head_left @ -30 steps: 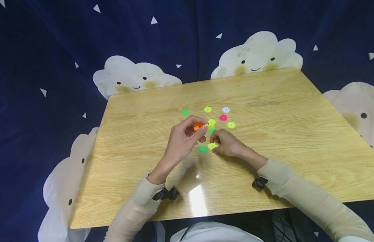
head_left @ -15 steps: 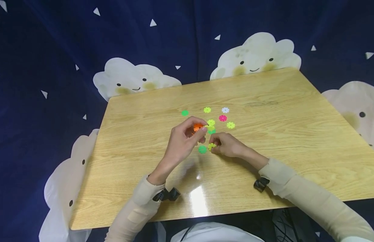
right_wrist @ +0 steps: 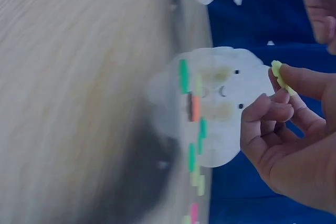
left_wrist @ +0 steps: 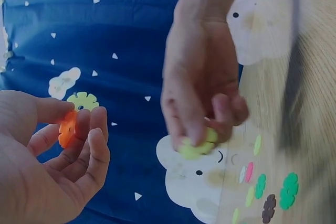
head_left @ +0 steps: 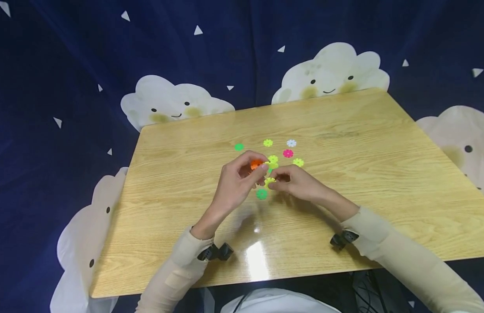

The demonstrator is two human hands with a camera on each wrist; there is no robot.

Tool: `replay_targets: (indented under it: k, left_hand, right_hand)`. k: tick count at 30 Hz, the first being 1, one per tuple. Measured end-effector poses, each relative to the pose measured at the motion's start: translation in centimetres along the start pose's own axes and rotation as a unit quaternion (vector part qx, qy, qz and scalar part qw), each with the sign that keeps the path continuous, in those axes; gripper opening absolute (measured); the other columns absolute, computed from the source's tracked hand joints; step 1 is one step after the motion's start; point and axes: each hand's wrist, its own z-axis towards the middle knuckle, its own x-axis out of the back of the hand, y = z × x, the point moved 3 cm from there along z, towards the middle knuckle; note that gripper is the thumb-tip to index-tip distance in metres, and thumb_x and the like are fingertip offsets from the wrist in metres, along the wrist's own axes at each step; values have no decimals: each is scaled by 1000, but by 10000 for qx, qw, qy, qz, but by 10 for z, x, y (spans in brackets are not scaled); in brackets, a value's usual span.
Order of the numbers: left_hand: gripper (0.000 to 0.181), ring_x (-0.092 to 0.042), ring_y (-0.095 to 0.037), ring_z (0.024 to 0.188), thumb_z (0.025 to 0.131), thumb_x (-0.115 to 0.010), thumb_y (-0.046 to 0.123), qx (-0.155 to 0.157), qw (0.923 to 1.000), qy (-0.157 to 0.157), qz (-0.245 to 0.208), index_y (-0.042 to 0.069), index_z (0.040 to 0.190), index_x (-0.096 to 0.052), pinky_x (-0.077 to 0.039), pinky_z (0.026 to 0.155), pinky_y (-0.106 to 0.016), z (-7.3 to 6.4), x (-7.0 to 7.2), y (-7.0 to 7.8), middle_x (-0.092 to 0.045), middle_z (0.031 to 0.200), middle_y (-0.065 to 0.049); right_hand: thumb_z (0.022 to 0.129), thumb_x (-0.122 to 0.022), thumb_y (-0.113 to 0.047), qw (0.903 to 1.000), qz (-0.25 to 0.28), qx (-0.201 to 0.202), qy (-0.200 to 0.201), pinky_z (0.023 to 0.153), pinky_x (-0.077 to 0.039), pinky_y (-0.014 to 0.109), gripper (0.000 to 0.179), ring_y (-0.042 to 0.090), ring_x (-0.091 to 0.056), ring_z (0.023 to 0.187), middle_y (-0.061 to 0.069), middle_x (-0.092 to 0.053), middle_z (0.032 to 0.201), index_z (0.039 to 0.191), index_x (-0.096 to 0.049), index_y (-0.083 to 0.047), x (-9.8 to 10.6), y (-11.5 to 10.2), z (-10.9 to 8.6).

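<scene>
My left hand [head_left: 235,180] is raised above the table, pinching a yellow notched plastic disc [left_wrist: 84,100] and an orange notched disc [left_wrist: 67,128]. The two discs stand at an angle and touch, apparently slotted together. Close by on the right, my right hand [head_left: 298,182] pinches another yellow notched disc [right_wrist: 282,77] between thumb and fingers, off the table. Below the hands lie a green disc [head_left: 262,194] and a brown disc [left_wrist: 269,208], the brown one mostly hidden by the left hand in the head view.
Beyond the hands, more flat discs lie on the wooden table [head_left: 179,174]: a green disc [head_left: 239,147], a white disc [head_left: 291,143], a pink disc [head_left: 288,153] and several yellow ones. A dark blue curtain [head_left: 210,52] with clouds hangs behind the table.
My right hand has pinched the yellow disc beside the near green one, lifted it off the table and brought it nearer the left hand. The left hand has stayed nearly still.
</scene>
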Motion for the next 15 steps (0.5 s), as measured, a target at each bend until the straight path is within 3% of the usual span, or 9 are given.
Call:
replay_targets:
  k: [3,9,11,15]
  left_hand:
    - [17,-64,-35,69,96,-61,9,20,10000,2,23,0,110,-64,-54,61,-47,0,0,0,-64,87,-23]
    - [15,-63,-26,66,96,-61,10,100,9999,17,-23,3,109,-64,-51,58,-38,-1,0,-4,-64,83,-22]
    - [14,-63,-22,65,96,-61,10,110,9999,51,-44,4,108,-64,-50,57,-33,0,1,-5,-64,82,-19]
    - [14,-64,-22,65,96,-63,15,73,9998,117,-109,10,108,-66,-50,55,-34,2,3,-20,-64,81,-8]
  right_hand:
    - [95,-65,-27,9993,293,-26,218,58,-47,34,22,32,-50,67,12,-52,77,94,-64,-6,6,-11,-4]
    - [98,-60,-23,9941,823,219,665,61,-47,36,21,24,-47,65,12,-46,71,93,-61,-3,19,-26,-13]
    - [98,-60,-23,9914,1000,311,784,60,-47,34,23,22,-47,65,12,-47,73,98,-62,-1,24,-30,-16]
    - [98,-60,-24,9859,1147,513,1106,60,-50,32,24,21,-49,67,14,-50,81,103,-62,-1,32,-37,-20]
